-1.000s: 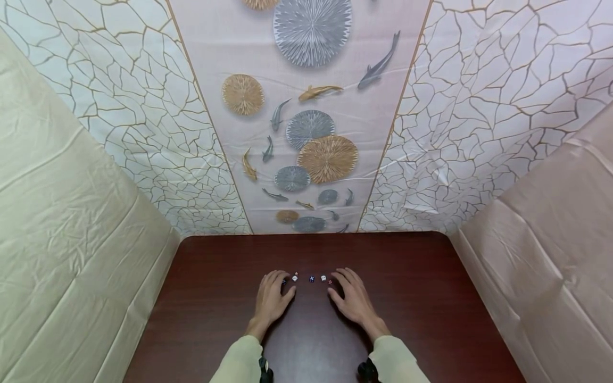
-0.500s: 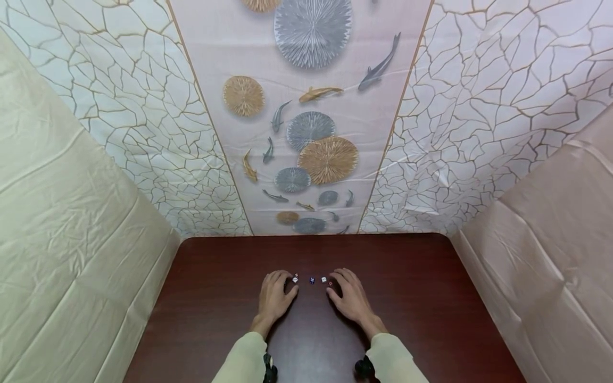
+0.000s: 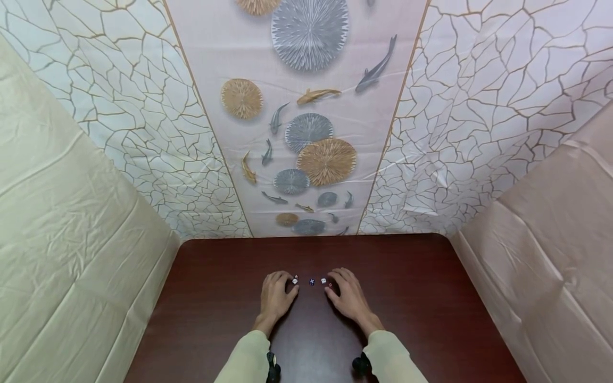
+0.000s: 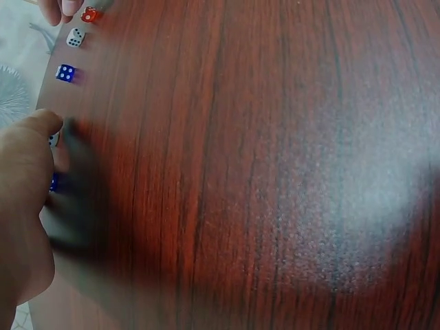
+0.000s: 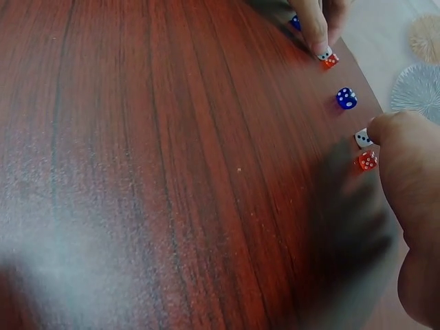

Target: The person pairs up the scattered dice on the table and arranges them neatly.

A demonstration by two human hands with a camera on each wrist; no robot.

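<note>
Several small dice lie in a row on a dark reddish-brown table. My left hand (image 3: 275, 295) has its thumb and a fingertip at a white die (image 5: 325, 53), which seems pinched between them. Against that die sits a red die (image 5: 332, 61), and a blue die (image 5: 295, 23) is partly hidden beneath the same hand. Another blue die (image 3: 312, 281) stands alone between the hands. My right hand (image 3: 351, 298) rests with loosely curved fingers around another red die (image 5: 368, 160); its thumb is close to another white die (image 4: 75, 38), and contact is unclear.
The wooden table (image 3: 215, 330) runs back to a patterned cloth (image 3: 306, 154) with fish and round motifs. Cream padded panels stand on the left (image 3: 72, 239) and right (image 3: 541, 255). Dark wrist devices (image 3: 273, 367) sit at both cuffs.
My left hand has shifted slightly right, its fingertips now at the white die and covering the blue die seen earlier. My right hand's thumb has moved slightly left; the dice look unmoved.
</note>
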